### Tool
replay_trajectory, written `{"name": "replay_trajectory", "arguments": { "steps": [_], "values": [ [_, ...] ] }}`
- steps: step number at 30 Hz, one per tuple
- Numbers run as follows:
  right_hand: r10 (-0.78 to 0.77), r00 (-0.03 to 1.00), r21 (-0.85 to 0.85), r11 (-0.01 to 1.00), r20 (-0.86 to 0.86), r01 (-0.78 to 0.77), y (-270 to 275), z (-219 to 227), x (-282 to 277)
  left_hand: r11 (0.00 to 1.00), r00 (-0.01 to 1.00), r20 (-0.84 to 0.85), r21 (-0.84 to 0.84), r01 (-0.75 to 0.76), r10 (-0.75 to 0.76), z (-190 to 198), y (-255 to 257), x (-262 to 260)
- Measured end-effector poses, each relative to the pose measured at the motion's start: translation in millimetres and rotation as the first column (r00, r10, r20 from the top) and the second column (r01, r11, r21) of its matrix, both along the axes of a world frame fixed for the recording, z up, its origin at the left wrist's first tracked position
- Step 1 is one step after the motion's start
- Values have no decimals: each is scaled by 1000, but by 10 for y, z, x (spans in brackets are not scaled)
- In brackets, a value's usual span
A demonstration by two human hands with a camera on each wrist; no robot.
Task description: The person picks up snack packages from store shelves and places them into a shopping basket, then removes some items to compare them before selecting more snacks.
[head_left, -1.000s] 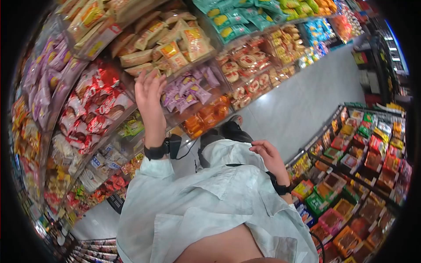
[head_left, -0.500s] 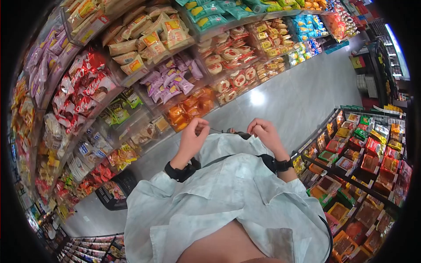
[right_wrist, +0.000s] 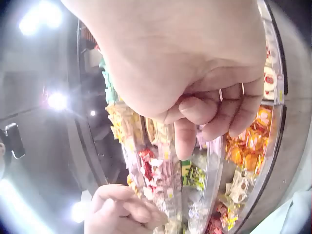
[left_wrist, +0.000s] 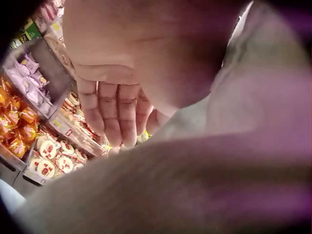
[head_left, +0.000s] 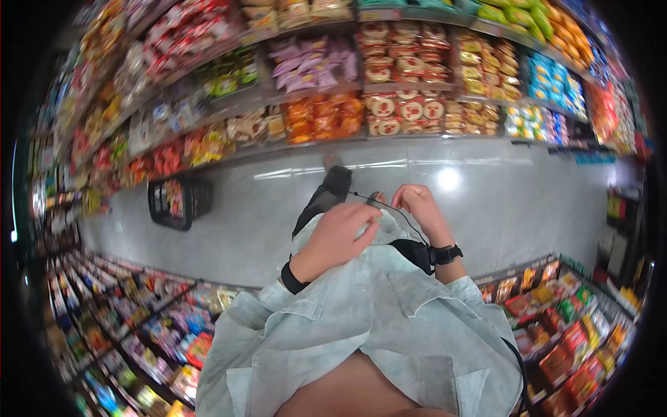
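Note:
Both hands are held in front of the shirt, over the aisle floor, with nothing in them. The left hand lies across the front of the body, back of the hand up; in the left wrist view its fingers are gently bent over an empty palm. Beside it the right hand hangs with loosely curled fingers, and the right wrist view shows only air inside its bent fingers. A thin black cord passes close by the right hand toward its wristband.
Bins of orange-wrapped sweets, purple packets and round printed biscuits line the shelf ahead. A black shopping basket with packets inside stands on the grey floor at left. Packaged-goods racks lie behind.
The left hand has come down from the snack bins to the front of the body. The right hand stays near the waist. The view has turned, bringing the whole basket into sight.

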State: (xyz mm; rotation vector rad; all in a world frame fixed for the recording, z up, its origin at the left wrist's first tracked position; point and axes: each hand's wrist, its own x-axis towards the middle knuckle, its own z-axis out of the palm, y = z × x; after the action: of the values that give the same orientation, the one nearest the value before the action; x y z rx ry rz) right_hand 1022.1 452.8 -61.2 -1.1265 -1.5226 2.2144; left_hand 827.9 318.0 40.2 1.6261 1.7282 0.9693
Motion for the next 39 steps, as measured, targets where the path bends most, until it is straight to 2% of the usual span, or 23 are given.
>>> {"name": "replay_trajectory", "arguments": {
  "steps": [2, 5, 9, 12, 16, 22, 24, 27, 31, 35, 39],
  "values": [
    [100, 994, 12, 995, -38, -100, -75, 24, -144, 996, 999, -41, -89, 32, -35, 0, -225, 26],
    [250, 966, 90, 966, -64, -244, -169, 165, -401, 982, 983, -89, -92, -166, 158, -116, -525, 19],
    [362, 932, 151, 923, -31, -354, -352, 279, -658, 928, 930, 5, -56, -368, 369, -138, -781, -25],
    [390, 920, 172, 909, -25, -380, -595, 224, -822, 942, 941, -59, -10, -334, 333, -126, -1023, -107],
    [499, 866, 145, 854, 41, -499, -1017, 123, -1079, 945, 945, 11, 1, -327, 327, -223, -1573, -325],
    [601, 793, 133, 782, 102, -609, -2019, 231, -1947, 814, 815, -4, -49, -578, 579, -290, -2825, -1038],
    [626, 770, 110, 763, 119, -637, -2374, 349, -2319, 781, 781, 7, 14, -625, 625, -455, -3327, -1322],
    [718, 669, 286, 612, 191, -738, -2720, 464, -2881, 712, 709, -77, 13, -702, 701, -722, -4106, -1712],
    [695, 695, 401, 592, 184, -699, -2936, 405, -3465, 603, 615, -161, -120, -788, 772, -730, -4966, -2114],
    [679, 701, 413, 586, 218, -697, -3009, 352, -3986, 463, 479, -128, -135, -876, 868, -806, -5428, -2383],
    [722, 666, 379, 572, 186, -727, -3198, 243, -4679, 370, 394, -77, -220, -903, 916, -931, -5530, -2658]
  ]
}}
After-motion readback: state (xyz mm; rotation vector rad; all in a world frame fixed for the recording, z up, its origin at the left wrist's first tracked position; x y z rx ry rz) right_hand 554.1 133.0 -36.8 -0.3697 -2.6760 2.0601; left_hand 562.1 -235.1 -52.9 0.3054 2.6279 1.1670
